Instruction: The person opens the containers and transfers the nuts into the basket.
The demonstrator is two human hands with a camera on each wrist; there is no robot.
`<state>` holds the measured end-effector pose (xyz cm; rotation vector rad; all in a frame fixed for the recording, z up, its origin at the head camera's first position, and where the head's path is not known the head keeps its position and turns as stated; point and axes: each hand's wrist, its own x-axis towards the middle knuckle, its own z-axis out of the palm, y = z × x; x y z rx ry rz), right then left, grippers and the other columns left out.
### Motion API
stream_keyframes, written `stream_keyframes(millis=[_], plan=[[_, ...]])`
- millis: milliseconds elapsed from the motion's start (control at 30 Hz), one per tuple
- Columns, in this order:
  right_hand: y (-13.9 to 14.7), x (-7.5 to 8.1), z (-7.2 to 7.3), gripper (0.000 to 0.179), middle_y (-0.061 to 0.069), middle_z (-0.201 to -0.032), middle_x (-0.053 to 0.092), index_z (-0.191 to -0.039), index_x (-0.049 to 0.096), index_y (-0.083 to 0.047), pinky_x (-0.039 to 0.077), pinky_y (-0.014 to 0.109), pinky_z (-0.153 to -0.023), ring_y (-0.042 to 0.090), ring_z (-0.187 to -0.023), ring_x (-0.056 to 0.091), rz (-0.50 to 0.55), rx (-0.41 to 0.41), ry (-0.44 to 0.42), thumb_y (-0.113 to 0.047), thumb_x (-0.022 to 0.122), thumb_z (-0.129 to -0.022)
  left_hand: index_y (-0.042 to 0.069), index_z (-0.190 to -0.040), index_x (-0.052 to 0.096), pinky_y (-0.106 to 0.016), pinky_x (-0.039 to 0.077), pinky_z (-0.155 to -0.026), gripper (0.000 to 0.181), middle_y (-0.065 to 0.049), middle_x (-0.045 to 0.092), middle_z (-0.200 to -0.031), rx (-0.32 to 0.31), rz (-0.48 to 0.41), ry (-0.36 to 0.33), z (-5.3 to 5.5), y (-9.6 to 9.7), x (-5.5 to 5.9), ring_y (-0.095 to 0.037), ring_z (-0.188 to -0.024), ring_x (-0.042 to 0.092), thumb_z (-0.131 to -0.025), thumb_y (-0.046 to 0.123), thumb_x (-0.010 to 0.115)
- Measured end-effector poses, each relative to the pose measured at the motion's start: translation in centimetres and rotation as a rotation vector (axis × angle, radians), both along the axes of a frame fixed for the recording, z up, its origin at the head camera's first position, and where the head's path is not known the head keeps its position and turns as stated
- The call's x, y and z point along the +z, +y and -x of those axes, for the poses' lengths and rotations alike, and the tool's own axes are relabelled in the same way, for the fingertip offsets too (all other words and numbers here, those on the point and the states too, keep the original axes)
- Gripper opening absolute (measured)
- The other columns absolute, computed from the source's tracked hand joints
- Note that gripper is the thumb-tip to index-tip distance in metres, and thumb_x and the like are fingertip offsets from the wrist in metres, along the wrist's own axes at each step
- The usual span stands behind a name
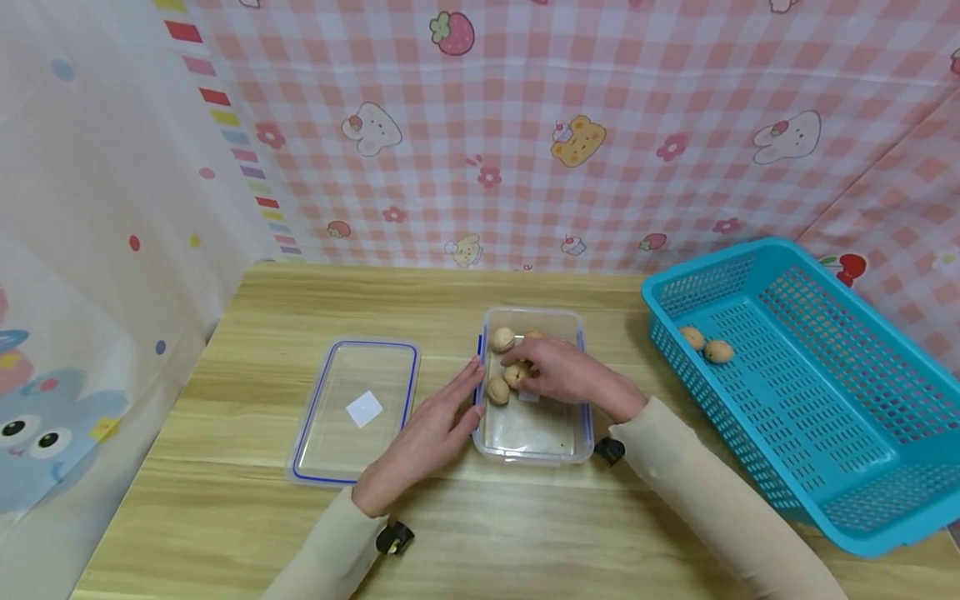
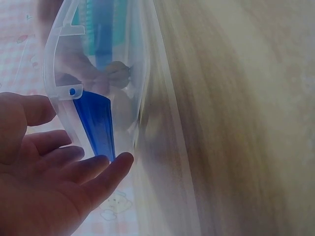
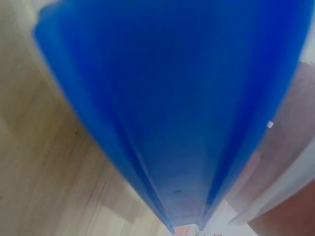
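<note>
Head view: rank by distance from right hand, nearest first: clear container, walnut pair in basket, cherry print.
1. Clear container: right hand reaches into it.
2. Walnut pair: to the right, in the blue basket.
3. Cherry print: farther right, on the curtain.

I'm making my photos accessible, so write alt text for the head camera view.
A person's right hand grips a walnut inside a clear container holding several more, while the left hand touches the container's side. A clear, blue-edged lid lies left of it on a wooden table; right, a turquoise basket holds two walnuts.
</note>
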<state>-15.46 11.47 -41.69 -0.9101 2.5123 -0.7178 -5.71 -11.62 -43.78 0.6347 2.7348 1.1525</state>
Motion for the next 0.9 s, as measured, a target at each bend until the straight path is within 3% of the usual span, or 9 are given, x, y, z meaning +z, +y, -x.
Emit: stream_keyframes(millis=[200, 433, 667, 900], plan=[[0.6, 0.4, -0.3, 0.036, 0.011, -0.132, 0.068, -0.130, 0.070, -0.004, 0.054, 0.045, -0.101, 0.025, -0.118, 0.063, 0.062, -0.011, 0.032, -0.010, 0.075, -0.095, 0.002, -0.158, 0.037, -0.048, 0.028, -0.124, 0.056, -0.012, 0.026, -0.169, -0.002, 0.001, -0.003, 0.0, 0.0, -0.1, -0.030, -0.152, 0.031, -0.108, 0.020, 0.054], [1.8, 1.3, -0.9, 0.038, 0.007, -0.126, 0.070, -0.133, 0.069, -0.005, 0.058, 0.045, -0.092, 0.020, -0.104, 0.063, 0.151, -0.068, -0.015, -0.012, 0.075, -0.096, 0.002, -0.159, 0.037, -0.049, 0.028, -0.124, 0.056, -0.011, 0.025, -0.169, 0.010, -0.004, -0.010, 0.0, 0.1, 0.0, -0.029, -0.152, 0.030, -0.108, 0.019, 0.054], [3.1, 1.7, -1.7, 0.040, 0.009, -0.135, 0.068, -0.134, 0.069, -0.005, 0.058, 0.045, -0.097, 0.022, -0.112, 0.065, 0.200, -0.095, 0.040, -0.015, 0.075, -0.096, 0.001, -0.158, 0.038, -0.051, 0.029, -0.124, 0.056, -0.013, 0.027, -0.168, 0.007, -0.015, 0.005, 0.0, 0.1, -0.1, -0.031, -0.152, 0.031, -0.108, 0.018, 0.055], [4.1, 2.3, -2.9, 0.043, 0.011, -0.134, 0.068, -0.134, 0.069, -0.007, 0.058, 0.048, -0.096, 0.026, -0.113, 0.066, 0.252, -0.133, 0.070, -0.015, 0.079, -0.094, 0.001, -0.157, 0.039, -0.051, 0.029, -0.124, 0.055, -0.013, 0.028, -0.168, 0.007, -0.025, 0.006, -0.1, 0.1, 0.0, -0.030, -0.152, 0.032, -0.107, 0.017, 0.055]])
